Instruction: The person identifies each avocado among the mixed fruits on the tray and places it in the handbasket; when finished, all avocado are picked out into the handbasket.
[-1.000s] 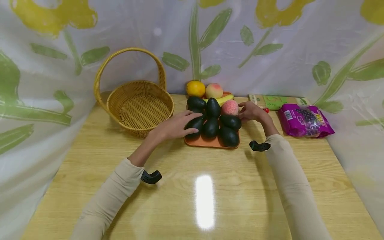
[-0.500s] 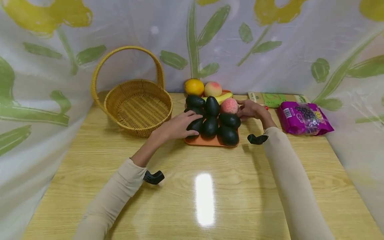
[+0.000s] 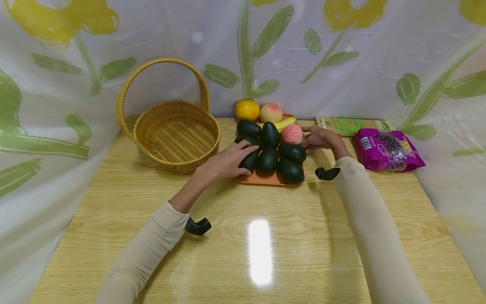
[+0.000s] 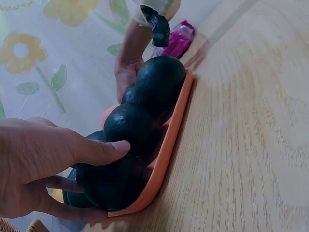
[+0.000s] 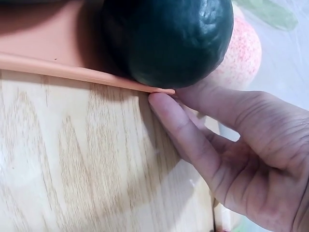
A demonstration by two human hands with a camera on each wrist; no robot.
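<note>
An orange tray (image 3: 265, 181) holds several dark green avocados (image 3: 267, 161), a pink peach (image 3: 292, 134) and a banana (image 3: 284, 124). My left hand (image 3: 226, 161) curls its thumb and fingers round the avocado (image 4: 113, 181) at the tray's front left, with a lower fingertip right at the tray rim in the left wrist view. On the tray's right side, my right hand (image 3: 319, 140) pinches the rim between thumb and finger in the right wrist view. There an avocado (image 5: 174, 41) sits just above those fingertips, partly covering the peach (image 5: 244, 55).
A wicker basket (image 3: 178, 168) with a tall handle stands left of the tray. An orange-yellow fruit (image 3: 247, 110) and another peach (image 3: 271, 113) are at the back. On the right lie a purple grape bag (image 3: 387, 150) and a flat green-and-brown package (image 3: 349, 126).
My left hand has shifted slightly right and its thumb has come lower round the front-left avocado. My right hand stays at the tray's right side. The fruit keeps its arrangement.
</note>
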